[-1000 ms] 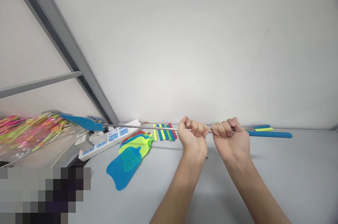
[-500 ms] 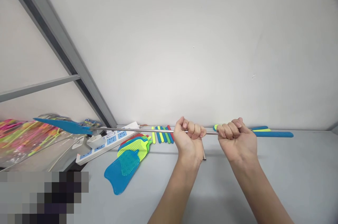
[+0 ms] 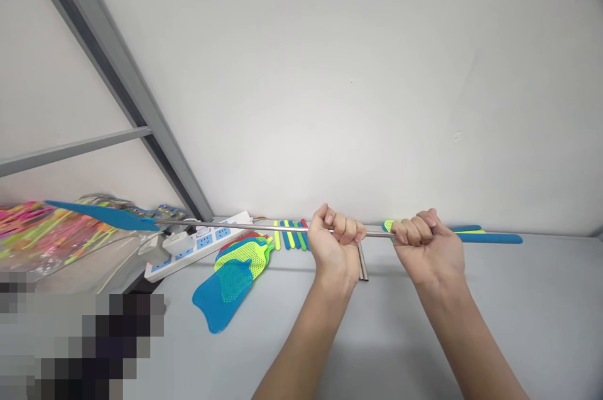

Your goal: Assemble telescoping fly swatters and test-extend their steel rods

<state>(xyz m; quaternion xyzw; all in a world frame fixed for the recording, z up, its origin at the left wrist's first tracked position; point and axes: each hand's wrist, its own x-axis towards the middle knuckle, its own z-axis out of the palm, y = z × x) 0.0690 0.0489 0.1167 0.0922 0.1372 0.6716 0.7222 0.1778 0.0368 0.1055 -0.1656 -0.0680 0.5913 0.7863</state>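
Observation:
A fly swatter with a blue head [image 3: 117, 218], a thin metal rod [image 3: 254, 226] and a blue handle [image 3: 492, 238] lies level across my view. My left hand [image 3: 335, 240] is closed around the middle of the rod, palm side towards me. Further right, my right hand [image 3: 431, 243] wraps the swatter where rod and handle meet; the fingers hide that joint. A short stretch of bare rod shows between the two fists. Below my left hand, loose metal tubes [image 3: 363, 265] lie on the table, partly covered by the wrist.
Swatter heads [image 3: 223, 293] in blue, yellow, green and red lie stacked at left on the grey table [image 3: 400, 337]. Behind them are several coloured handles [image 3: 291, 235] and a white power strip [image 3: 198, 249]. Bagged colourful items [image 3: 61, 230] sit far left. A pale wall [image 3: 353, 105] rises behind.
The blue swatter head has moved left and reaches farther out. The gap between my fists is slightly wider. Both hands keep their grip, and the view has shifted a little.

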